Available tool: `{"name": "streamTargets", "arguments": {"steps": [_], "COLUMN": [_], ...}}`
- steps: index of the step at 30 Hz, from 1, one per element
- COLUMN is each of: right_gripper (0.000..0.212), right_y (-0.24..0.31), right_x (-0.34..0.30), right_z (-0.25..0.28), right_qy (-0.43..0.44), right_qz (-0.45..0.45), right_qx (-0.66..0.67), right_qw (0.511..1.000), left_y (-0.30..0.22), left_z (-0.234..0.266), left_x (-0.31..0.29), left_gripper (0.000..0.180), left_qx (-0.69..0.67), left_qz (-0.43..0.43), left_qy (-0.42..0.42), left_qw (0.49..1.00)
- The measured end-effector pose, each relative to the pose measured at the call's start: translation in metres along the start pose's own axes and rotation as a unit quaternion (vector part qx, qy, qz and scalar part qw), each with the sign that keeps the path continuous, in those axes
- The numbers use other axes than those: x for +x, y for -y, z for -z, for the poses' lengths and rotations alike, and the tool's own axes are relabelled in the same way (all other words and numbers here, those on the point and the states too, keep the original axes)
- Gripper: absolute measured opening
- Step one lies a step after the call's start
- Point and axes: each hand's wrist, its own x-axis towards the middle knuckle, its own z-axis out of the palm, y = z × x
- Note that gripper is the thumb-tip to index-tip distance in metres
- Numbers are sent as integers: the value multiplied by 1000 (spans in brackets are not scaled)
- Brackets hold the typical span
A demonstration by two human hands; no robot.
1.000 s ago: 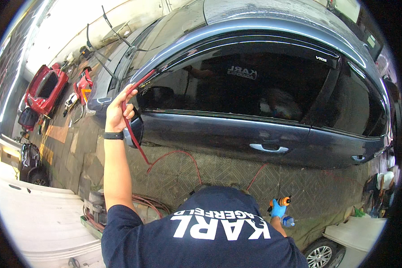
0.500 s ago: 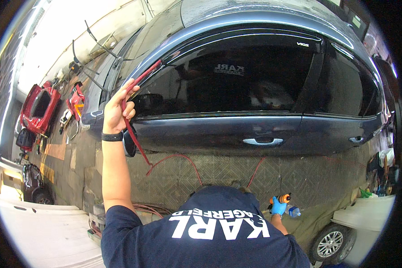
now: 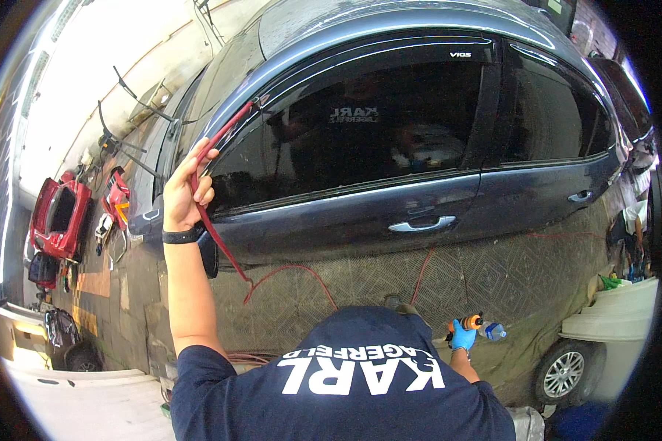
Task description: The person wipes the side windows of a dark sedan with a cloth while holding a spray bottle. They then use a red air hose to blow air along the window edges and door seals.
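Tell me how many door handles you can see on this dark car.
2. The front door handle, chrome, sits below the large side window; the rear door handle is farther right, near the car's tail. Handles on the far side are hidden.

Workshop bay w/ patterned tiled floor [image 3: 390,283], pale wall [image 3: 88,81] top left, bright daylight, red car parts [image 3: 59,217] left.

Left hand [image 3: 184,189] raised, fingers curled; right hand [image 3: 463,338] low, fisted.

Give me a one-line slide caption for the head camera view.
Left hand holds a red strip against a dark car's window frame; blue-gloved right hand grips an orange-topped bottle.
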Motion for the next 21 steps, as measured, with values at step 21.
{"name": "streamTargets", "arguments": {"steps": [21], "right_gripper": [60], "right_y": [2], "right_x": [0], "right_z": [3], "right_qy": [-4], "right_qz": [7], "right_qx": [-5], "right_qw": [1000], "left_y": [-5], "left_z": [-21], "left_x": [20], "left_gripper": [52], "left_qx": [-2], "left_qz": [9], "left_qy": [31], "left_qw": [999]}}
